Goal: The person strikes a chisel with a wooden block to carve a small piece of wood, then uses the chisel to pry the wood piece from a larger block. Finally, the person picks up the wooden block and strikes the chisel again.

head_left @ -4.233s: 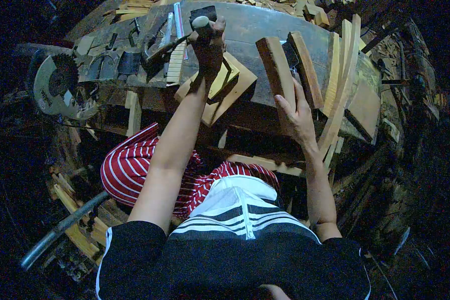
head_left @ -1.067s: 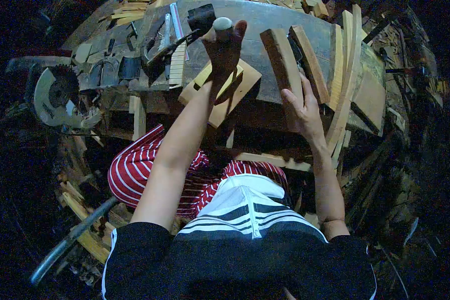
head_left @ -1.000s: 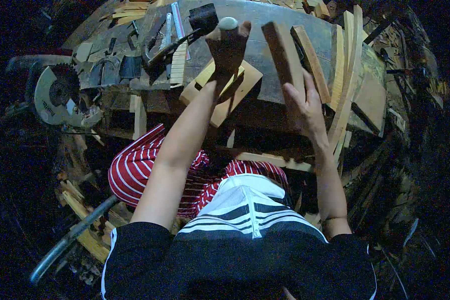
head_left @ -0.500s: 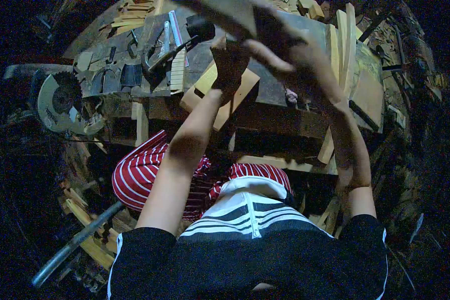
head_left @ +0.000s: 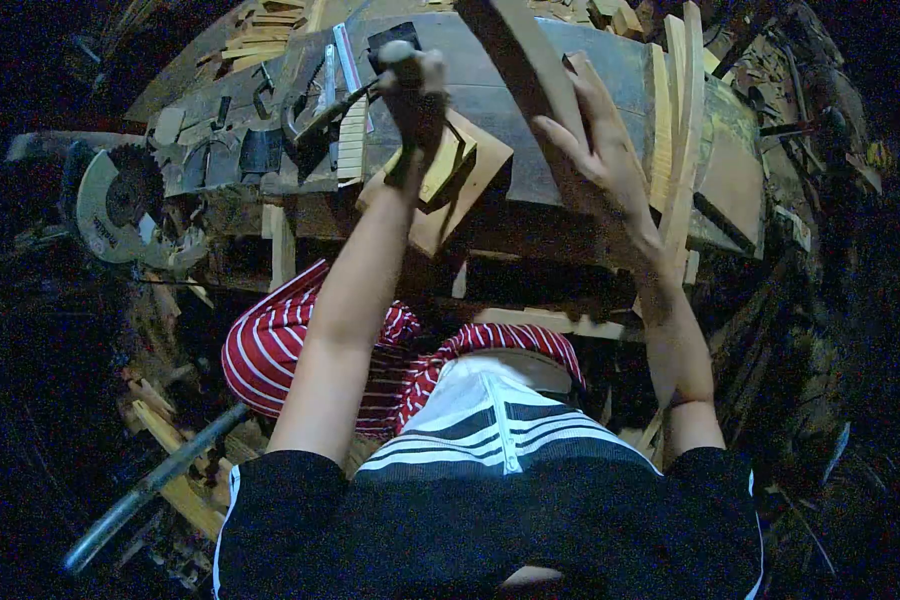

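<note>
My right hand (head_left: 605, 150) is wrapped round a long wooden board (head_left: 535, 75), its thumb along the near face and its fingers at the far edge. The board stands tilted, its upper end running out of the picture. My left hand (head_left: 415, 95), somewhat blurred, is closed in a fist over the bench. A rounded grey end shows at the top of this fist; what it belongs to I cannot make out. Beneath my left wrist lie a yellowish wood block (head_left: 440, 175) and a larger, lighter wood piece (head_left: 485, 175). A black block (head_left: 394, 37) sits just beyond the fist.
Hand tools, a ruler (head_left: 348, 58) and a pale segmented strip (head_left: 352, 145) lie on the bench (head_left: 560, 180) to the left. A circular saw blade with a guard (head_left: 100, 215) stands further left. Long wood strips (head_left: 685, 130) lean at the right. A metal pipe (head_left: 155, 490) is lower left.
My left hand has moved left and away from the board. The board, in my right hand, has swung to a steeper angle, and my right hand has come slightly lower.
</note>
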Demonstrator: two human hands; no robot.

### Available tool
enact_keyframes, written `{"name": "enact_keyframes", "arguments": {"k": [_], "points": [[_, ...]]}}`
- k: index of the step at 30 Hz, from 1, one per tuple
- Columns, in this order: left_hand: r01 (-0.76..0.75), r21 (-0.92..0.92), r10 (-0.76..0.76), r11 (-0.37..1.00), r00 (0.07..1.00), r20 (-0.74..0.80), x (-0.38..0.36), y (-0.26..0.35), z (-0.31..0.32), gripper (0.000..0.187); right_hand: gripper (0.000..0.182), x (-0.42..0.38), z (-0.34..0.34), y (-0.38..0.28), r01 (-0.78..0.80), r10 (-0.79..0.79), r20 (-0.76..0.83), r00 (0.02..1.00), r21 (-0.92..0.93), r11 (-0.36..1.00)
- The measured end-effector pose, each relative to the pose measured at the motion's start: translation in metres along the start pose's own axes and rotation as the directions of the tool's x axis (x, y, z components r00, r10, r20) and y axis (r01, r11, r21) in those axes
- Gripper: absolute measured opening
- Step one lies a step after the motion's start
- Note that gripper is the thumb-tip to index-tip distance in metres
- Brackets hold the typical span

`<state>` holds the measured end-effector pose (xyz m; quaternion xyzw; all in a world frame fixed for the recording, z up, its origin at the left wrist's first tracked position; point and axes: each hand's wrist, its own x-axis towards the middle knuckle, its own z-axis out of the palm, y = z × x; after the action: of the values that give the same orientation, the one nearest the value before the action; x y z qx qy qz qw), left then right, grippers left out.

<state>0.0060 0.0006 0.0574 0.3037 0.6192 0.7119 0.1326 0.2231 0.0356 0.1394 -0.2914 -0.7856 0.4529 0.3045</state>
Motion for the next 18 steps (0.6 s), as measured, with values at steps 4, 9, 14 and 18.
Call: {"name": "enact_keyframes", "arguments": {"k": [4,9,14,18], "points": [[0.501,-0.281,-0.496,0.818,0.863,0.095,0.034,0.004,-0.036,0.019,0.060,-0.036,-0.009,0.037,-0.250,0.250,0.019,0.968,0.151,0.956],[0.350,-0.521,-0.406,0.778,0.914,0.008,0.042,-0.006,-0.072,0.033,0.059,-0.060,-0.015,0.039,-0.349,0.361,0.000,0.932,0.253,0.902],[0.066,-0.105,-0.086,0.992,0.977,-0.194,0.033,-0.011,-0.049,0.038,0.059,-0.061,-0.011,0.056,-0.350,0.362,-0.019,0.932,0.211,0.913],[-0.003,-0.237,-0.012,0.972,0.998,-0.059,0.014,0.022,-0.008,0.046,0.061,-0.058,-0.006,0.047,-0.363,0.372,0.021,0.928,0.274,0.890]]}}
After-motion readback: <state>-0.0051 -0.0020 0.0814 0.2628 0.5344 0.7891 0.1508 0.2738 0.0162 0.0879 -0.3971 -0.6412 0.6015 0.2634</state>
